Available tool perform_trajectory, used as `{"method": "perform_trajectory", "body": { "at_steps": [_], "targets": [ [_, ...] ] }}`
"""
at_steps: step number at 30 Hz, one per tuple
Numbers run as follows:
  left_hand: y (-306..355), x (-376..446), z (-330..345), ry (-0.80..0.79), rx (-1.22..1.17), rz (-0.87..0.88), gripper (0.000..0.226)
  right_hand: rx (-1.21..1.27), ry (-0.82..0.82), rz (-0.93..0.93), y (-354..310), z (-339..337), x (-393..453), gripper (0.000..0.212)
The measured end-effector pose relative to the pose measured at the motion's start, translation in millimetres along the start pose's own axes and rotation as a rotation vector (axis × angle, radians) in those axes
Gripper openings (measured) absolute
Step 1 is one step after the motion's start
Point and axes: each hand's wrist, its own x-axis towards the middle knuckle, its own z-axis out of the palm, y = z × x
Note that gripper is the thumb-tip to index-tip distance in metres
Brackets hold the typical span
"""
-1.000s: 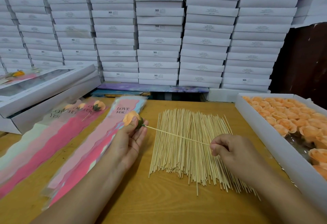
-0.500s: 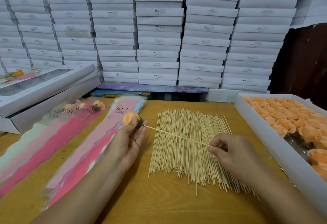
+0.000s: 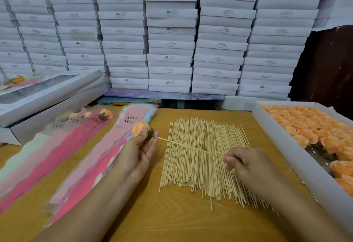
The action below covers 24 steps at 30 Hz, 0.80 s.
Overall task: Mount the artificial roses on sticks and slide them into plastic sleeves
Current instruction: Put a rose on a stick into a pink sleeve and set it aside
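My left hand pinches a peach artificial rose with a green base between thumb and fingers. A thin wooden stick runs from the rose's base to my right hand, which pinches its other end. Both hands hover over the wooden table. A spread pile of sticks lies under the held stick. A stack of pink "LOVE YOU" plastic sleeves lies just left of my left hand. Farther left, sleeved roses rest on more sleeves.
A white tray full of peach rose heads stands along the right edge. Flat white window boxes sit at the back left. A wall of stacked white boxes fills the background.
My right hand has edged slightly left along the stick toward the rose. The left hand and the rose stay where they were.
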Motion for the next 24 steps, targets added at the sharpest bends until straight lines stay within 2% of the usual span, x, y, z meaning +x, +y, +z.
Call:
{"method": "perform_trajectory", "body": {
  "at_steps": [5, 9, 13, 16, 20, 24],
  "targets": [
    [0, -1, 1, -0.02, -0.007, -0.009, 0.011, -0.017, -0.044, 0.03, -1, -4, 1, 0.026],
    [2, -4, 3, -0.074, -0.006, -0.01, 0.019, 0.031, -0.201, 0.031, -7, -15, -2, 0.021],
    [3, -7, 4, -0.123, 0.02, -0.014, 0.039, 0.152, -0.365, 0.033, -12, -24, -5, 0.018],
    [3, -9, 6, -0.145, 0.029, -0.017, 0.038, 0.252, -0.468, 0.039, -16, -26, -7, 0.012],
    [6, -11, 8, -0.188, 0.015, -0.007, 0.027, 0.384, -0.514, 0.097, -20, -23, -7, 0.007],
    [7, -15, 11, -0.215, 0.066, -0.027, 0.032, 0.516, -0.512, 0.16, -22, -22, -8, 0.006]
  ]
}}
